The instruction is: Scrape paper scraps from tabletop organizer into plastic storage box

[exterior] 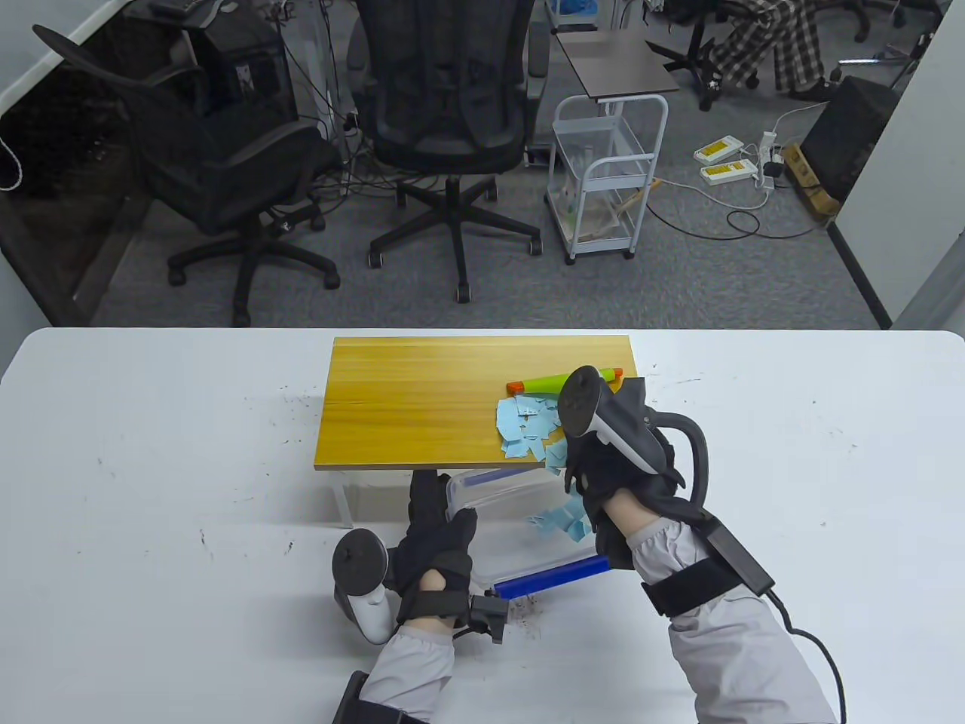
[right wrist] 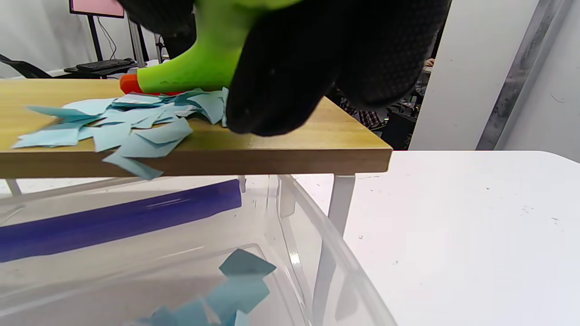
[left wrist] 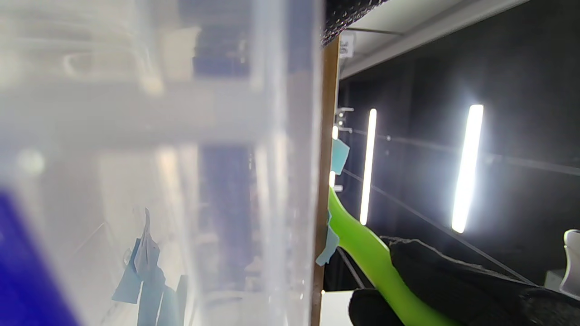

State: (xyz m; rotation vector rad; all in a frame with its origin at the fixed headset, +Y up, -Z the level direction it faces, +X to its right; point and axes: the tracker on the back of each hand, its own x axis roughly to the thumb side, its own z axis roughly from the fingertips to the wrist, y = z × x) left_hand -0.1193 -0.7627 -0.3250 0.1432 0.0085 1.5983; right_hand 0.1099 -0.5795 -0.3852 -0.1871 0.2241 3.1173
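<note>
Scraps (exterior: 529,430) of blue paper lie heaped at the organizer's (exterior: 422,403) near right edge, some overhanging it; more lie in the box (exterior: 490,539) below on the table (exterior: 151,452). Right grip (exterior: 603,452) is curled around a green scraper (exterior: 539,385), its blade against the heap. Left grip (exterior: 437,528) clasps the box's left rim, fingers reaching under the organizer.

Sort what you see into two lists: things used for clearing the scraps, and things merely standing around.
In use:
wooden organizer
blue paper scraps
green scraper, held by the right hand
clear plastic box, steadied by the left hand

Standing around:
office chairs
white wire cart
power strip on the floor
</note>
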